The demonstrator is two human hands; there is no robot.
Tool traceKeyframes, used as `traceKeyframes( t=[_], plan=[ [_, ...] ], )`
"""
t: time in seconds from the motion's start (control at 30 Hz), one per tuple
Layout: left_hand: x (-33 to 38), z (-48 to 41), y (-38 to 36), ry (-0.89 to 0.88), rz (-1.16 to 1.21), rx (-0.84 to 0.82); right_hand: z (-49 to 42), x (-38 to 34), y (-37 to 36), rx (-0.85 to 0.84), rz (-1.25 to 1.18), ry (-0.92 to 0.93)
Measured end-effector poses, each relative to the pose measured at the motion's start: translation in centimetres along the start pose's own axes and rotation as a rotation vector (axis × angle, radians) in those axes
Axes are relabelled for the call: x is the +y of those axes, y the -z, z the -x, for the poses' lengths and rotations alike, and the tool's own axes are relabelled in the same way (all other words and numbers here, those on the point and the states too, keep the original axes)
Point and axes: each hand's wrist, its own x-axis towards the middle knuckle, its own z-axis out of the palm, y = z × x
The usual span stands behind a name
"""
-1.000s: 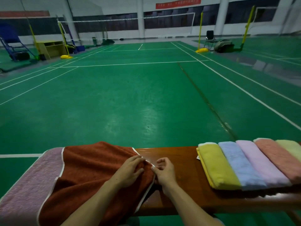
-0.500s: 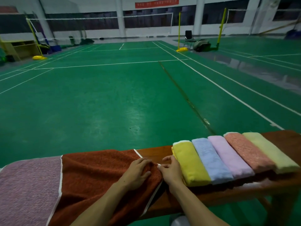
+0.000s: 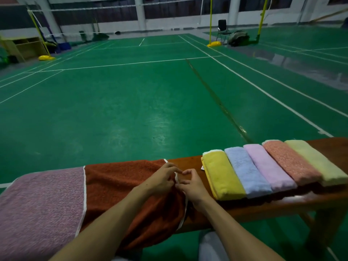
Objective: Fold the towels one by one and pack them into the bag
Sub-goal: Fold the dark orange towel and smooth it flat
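My left hand [image 3: 162, 181] and right hand [image 3: 194, 187] pinch the brown towel [image 3: 120, 187] at its hem; I should align corners before folding.

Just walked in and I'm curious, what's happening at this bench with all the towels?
A person is working on a rust-brown towel draped over the wooden bench: the left hand and right hand both pinch its white-trimmed edge. A mauve towel lies spread flat beside it. Five folded towels sit in a row further right: yellow, blue, pink, salmon and pale green. No bag is in view.
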Motion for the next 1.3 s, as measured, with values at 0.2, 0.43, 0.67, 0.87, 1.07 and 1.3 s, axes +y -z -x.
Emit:
traceKeyframes(
  t=[0.2, 0.43, 0.67, 0.87, 1.07, 1.3],
  plan=[
    [-1.9, 2.4, 1.7, 0.015, -0.063, -0.042, 1.4, -0.8, -1.4, -0.126, 0.075, -0.028],
    [-2.1, 4.5, 3.0, -0.027, -0.075, -0.047, 1.7, -0.9, -3.5, -0.188, 0.138, -0.026],
    [-4.0, 6.1, 3.2, 0.116, -0.017, 0.057, 0.9, -0.8, -4.4, -0.069, 0.079, -0.052],
    [-4.3, 5.2, 1.8, 0.139, 0.035, 0.050, -0.3, -1.1, -2.9, 0.166, -0.091, -0.059],
    [-1.8, 1.8, 0.4, 0.102, 0.103, 0.013, -1.1, -1.2, 0.6, 0.386, -0.107, -0.020],
    [1.6, -2.2, -1.7, 0.000, 0.141, 0.011, -1.4, -2.2, 4.1, 0.446, -0.137, 0.044]
  ],
)
